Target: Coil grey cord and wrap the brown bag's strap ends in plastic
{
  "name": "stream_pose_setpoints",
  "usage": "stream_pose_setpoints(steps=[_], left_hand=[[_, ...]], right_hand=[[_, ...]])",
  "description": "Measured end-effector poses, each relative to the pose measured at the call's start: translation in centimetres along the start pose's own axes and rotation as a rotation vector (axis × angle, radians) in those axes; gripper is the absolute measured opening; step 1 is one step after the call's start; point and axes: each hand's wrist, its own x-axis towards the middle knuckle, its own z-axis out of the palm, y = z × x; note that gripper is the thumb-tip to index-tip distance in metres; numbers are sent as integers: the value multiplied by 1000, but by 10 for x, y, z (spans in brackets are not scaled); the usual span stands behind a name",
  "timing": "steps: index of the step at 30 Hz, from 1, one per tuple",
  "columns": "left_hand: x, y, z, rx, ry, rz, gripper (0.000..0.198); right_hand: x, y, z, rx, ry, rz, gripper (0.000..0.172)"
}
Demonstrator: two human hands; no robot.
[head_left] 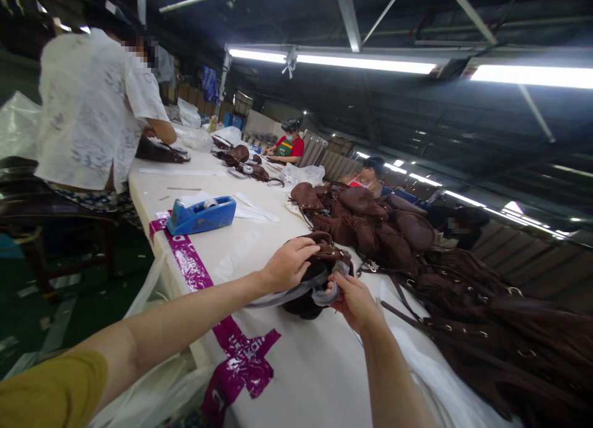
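A small dark brown leather bag (330,252) lies on the white table in front of me. My left hand (293,264) is closed on its upper left edge, fingers over the leather. At the bag's right side, my right hand (356,299) pinches a greyish, see-through plastic strip (324,296) between thumb and fingers. The strip loops in front of the bag and trails left below my left wrist. The bag's lower part is dark, and my hands partly hide its opening.
A blue tape dispenser (201,215) stands near the table's left edge, by purple printed tape (188,258). Brown bags are heaped behind (365,215) and at right (486,317). A person in a white patterned shirt (92,107) works at left; another in red (287,149) sits farther back.
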Motion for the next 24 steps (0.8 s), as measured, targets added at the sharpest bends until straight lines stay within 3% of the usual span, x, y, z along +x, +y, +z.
stream_pose_setpoints(steps=[3,5,11,15,19,20,22,24], left_hand=[[-12,19,-8,91,-187,82,18],[-18,24,-6,161,-316,60,20],[-21,20,9,245,-401,-44,69],[-9,23,8,178,-385,-8,36],[14,32,-6,27,-335,98,10],[20,36,-12,-24,-376,105,3],[31,46,-24,-182,-545,54,12],[39,59,-32,-429,-707,-95,21]], right_hand=[[-1,2,-6,70,-3,19,20],[0,2,-7,108,-8,25,20],[-1,-2,3,233,-59,27,14],[-6,-12,4,344,-118,3,9],[-6,-24,-12,406,-118,-63,10],[-6,-25,-16,417,-116,-84,10],[-9,-27,-22,437,-108,-125,11],[-17,-24,-23,450,-142,-152,24]])
